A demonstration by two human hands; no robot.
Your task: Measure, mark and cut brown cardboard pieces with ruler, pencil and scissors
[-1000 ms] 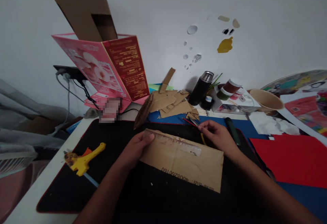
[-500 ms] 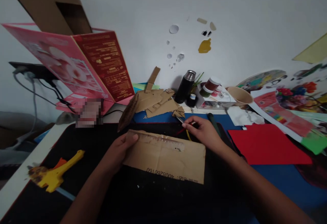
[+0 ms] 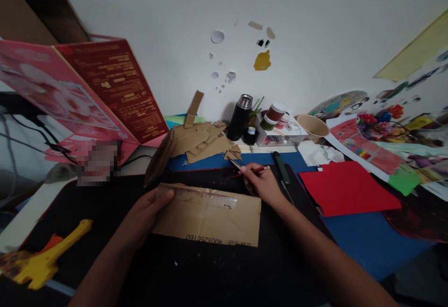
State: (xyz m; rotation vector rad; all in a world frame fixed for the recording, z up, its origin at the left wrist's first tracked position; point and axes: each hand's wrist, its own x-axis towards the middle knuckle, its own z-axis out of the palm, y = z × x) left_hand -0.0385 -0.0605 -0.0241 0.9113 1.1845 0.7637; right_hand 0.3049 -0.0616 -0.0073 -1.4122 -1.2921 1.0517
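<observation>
My left hand [image 3: 154,209] grips the left end of a flat rectangular piece of cardboard [image 3: 210,225], thumb on top and the other fingers hidden beneath. Printed digits show along its near edge, and a clear ruler [image 3: 206,198] lies along its far edge, its left end near the thumb. Beyond the cardboard's far right corner, my right hand [image 3: 259,183] is closed in a pinch on a slim pointed silver tool [image 3: 235,162]. The tool's tip points away to the left, towards the cardboard scraps [image 3: 206,141]. A red part shows beside the fingers; the tool's exact kind is unclear.
A dark green-handled tool [image 3: 280,167] lies right of my right hand, near red paper [image 3: 350,188]. A black flask [image 3: 240,118], paint jars [image 3: 275,113] and a bowl [image 3: 311,127] stand behind. A yellow giraffe figure [image 3: 45,260] lies left, below a pink box [image 3: 115,92].
The view has turned right, so everything sits further left in the picture. My right hand has lowered slightly around the pointed tool. My left hand keeps hold of the cardboard.
</observation>
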